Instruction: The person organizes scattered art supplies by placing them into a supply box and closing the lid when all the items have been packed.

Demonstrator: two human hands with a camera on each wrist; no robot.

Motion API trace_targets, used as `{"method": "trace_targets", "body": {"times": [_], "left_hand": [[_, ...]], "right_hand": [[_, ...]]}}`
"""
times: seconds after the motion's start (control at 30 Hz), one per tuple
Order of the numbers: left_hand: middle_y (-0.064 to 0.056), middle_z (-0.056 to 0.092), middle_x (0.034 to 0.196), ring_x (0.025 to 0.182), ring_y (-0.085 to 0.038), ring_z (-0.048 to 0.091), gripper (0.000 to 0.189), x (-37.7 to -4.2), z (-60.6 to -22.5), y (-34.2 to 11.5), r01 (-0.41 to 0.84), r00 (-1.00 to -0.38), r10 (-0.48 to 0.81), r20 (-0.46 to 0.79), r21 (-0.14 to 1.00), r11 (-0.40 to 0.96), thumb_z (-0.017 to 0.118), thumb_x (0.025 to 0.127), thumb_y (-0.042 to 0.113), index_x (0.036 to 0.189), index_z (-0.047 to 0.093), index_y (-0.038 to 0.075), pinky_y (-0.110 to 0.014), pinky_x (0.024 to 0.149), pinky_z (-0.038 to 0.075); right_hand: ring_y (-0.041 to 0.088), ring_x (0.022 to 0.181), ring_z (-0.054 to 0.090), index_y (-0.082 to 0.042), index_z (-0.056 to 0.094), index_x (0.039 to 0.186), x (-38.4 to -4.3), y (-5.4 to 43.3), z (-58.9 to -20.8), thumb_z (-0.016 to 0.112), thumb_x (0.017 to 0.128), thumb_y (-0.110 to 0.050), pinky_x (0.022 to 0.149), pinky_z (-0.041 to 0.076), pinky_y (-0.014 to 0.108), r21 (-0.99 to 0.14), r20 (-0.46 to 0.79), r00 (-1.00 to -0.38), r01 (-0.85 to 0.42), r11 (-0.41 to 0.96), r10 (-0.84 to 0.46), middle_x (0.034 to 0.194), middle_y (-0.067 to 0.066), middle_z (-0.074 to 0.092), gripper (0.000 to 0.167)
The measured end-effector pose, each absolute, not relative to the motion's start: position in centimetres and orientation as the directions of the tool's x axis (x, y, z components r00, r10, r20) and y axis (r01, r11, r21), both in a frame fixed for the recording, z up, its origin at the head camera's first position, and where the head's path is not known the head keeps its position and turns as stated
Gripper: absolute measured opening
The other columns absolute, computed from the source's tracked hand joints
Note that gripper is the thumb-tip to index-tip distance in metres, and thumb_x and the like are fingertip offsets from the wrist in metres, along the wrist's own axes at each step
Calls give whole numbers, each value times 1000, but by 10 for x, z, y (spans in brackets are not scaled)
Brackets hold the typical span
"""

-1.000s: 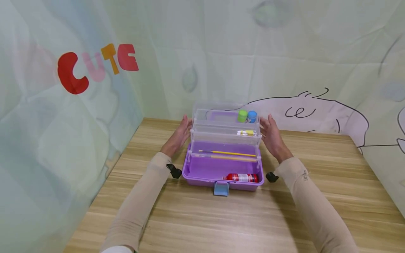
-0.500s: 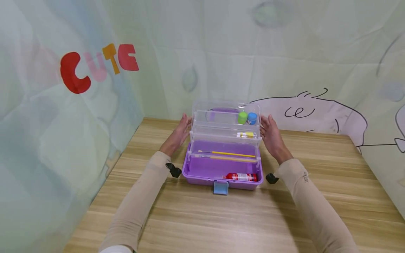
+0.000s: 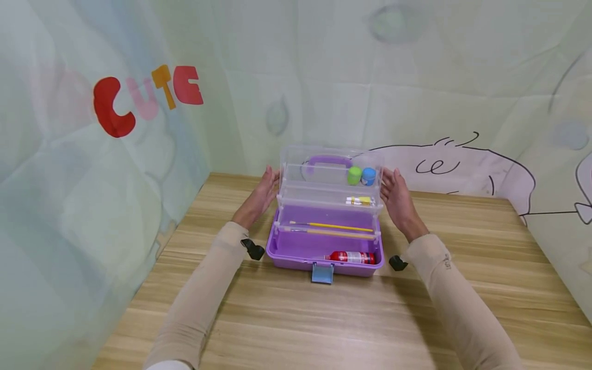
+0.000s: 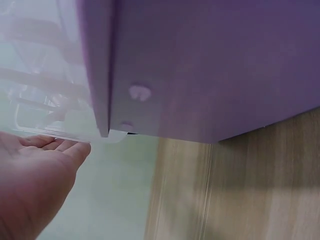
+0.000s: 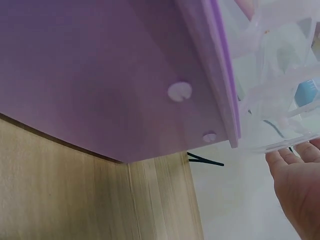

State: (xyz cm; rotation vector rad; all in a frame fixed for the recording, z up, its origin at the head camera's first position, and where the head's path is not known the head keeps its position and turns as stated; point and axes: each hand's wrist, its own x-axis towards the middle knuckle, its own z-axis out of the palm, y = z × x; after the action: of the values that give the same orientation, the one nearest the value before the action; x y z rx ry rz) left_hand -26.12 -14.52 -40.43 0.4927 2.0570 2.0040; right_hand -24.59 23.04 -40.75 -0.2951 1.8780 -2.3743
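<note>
A purple box (image 3: 289, 264) with a blue latch (image 3: 322, 273) stands on the table, its clear lid (image 3: 293, 153) raised at the back. Stepped clear trays (image 3: 314, 194) fan out inside. They carry a green jar (image 3: 354, 175), a blue jar (image 3: 368, 176), paint tubes (image 3: 359, 201) and two paintbrushes (image 3: 337, 226). A red bottle (image 3: 353, 257) lies in the bottom. My left hand (image 3: 259, 199) and right hand (image 3: 400, 204) are at the lid's two sides. In both wrist views the fairly straight fingers touch the lid's edge from outside; some fingertips are hidden behind it.
The wooden table (image 3: 296, 324) meets a printed cloth wall (image 3: 324, 103) close behind the box. Another cloth wall with CUTE letters (image 3: 113, 107) borders the left. A thin dark strip (image 5: 206, 160) shows behind the box in the right wrist view.
The lid has tipped up and forward, so its purple handle shows more fully. The upper trays with jars and tubes have come slightly down and forward. Both hands stay at the lid's sides.
</note>
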Motion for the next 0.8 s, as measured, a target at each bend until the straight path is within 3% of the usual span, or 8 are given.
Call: {"method": "trace_targets", "body": {"times": [0.23,0.8], "left_hand": [[-18,12,168,157,-27,10,99,-253,-404,-144,106,-917,385,102,994,-9,16,98,75,162,8,0,-40,126,11],[-17,16,168,157,-26,12,98,-230,-403,-139,182,-909,374,185,982,-43,17,99,74,160,13,-2,-41,126,12]], "right_hand": [[33,157,11,-5,8,163,-241,231,-406,21,107,-59,127,8,40,-968,136,-971,-89,-235,-196,171,13,8,79],[38,155,17,-4,20,161,-217,235,-410,27,108,-54,126,13,41,-946,256,-952,-212,-245,-165,169,14,19,73]]}}
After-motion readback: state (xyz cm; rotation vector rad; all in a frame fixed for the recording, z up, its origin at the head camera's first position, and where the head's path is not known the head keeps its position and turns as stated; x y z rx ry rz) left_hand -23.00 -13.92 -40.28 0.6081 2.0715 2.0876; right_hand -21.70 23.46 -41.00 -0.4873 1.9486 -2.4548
